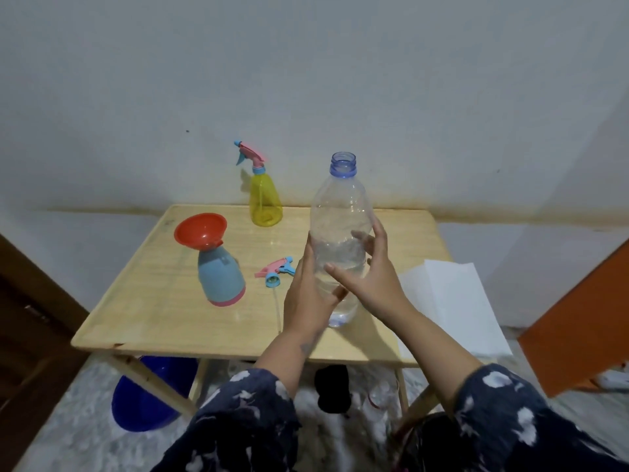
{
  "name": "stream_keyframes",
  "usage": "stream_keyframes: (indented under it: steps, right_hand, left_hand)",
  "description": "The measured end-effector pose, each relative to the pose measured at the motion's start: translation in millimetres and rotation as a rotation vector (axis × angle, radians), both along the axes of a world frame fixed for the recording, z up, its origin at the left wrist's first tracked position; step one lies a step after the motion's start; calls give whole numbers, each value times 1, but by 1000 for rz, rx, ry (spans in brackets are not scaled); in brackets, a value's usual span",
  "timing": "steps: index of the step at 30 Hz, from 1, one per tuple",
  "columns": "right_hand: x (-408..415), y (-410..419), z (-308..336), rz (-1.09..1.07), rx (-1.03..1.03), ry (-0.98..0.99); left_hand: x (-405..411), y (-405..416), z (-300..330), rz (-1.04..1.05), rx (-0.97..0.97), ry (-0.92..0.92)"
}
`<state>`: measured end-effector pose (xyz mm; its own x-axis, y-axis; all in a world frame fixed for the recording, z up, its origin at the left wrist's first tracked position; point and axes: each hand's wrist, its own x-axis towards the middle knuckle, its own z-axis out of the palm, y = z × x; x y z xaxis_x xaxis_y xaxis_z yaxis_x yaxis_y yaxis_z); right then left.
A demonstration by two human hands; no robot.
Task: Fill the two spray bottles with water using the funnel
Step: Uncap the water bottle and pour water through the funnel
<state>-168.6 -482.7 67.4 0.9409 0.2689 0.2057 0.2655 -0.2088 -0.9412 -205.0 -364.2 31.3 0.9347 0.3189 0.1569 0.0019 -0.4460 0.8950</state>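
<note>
I read both forearms extended forward over the near edge of the surface (143, 301), each in a dark floral sleeve (245, 420). The left hand (308, 301) stands edge-up against the 9 o'clock side of the clear water bottle (340, 233), its fingers curled around the lower body and closed on it. The right hand (371, 274) is at the bottle's 3 o'clock side with fingers spread; the thumb lies across the front of the bottle and the fingertips (366, 238) show through the clear wall behind it, so I read a loose two-sided hold, though I cannot tell how firmly this hand presses. The bottle is upright, uncapped, with water in its lower part and its base at or just above the surface; I cannot tell whether it touches. The surface is a small pale wooden folding table against a plain light wall. A white sheet (452, 301) overhangs its 3 o'clock edge. A blue basin (149, 400) sits on the floor beneath. From the bottle, the blue spray bottle (221, 277) stands at 9 o'clock, well apart from the fingers, with the red funnel (200, 231) seated in its neck. Its detached spray head (275, 269) lies between it and the left hand. The yellow spray bottle (265, 202), head fitted, stands at 11 o'clock near the wall.
</note>
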Motion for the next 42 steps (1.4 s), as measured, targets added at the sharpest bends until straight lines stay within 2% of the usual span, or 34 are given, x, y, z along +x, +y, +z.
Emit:
stream_keyframes:
  steps: [5,8,12,16,20,26,33,42]
  right_hand:
    - [13,28,-1,-195,-17,-32]
    - [17,36,-3,-294,-28,-99]
    - [17,44,-7,-370,-16,-171]
    - [20,53,-3,-333,4,-204]
    - [22,65,16,-246,-99,-199]
    - [12,85,57,2,-376,-149]
    - [3,103,66,140,-702,-67]
    - [-4,108,74,177,-850,89]
  left_hand:
    - [-21,28,-16,-39,64,65]
    - [-38,56,-25,143,77,58]
    - [-56,98,-26,451,58,161]
    - [-48,136,-26,548,7,186]
    - [-23,166,-25,501,-16,214]
    - [10,198,-26,388,-49,220]
    - [17,215,-34,230,-17,204]
    - [15,221,-30,158,77,231]
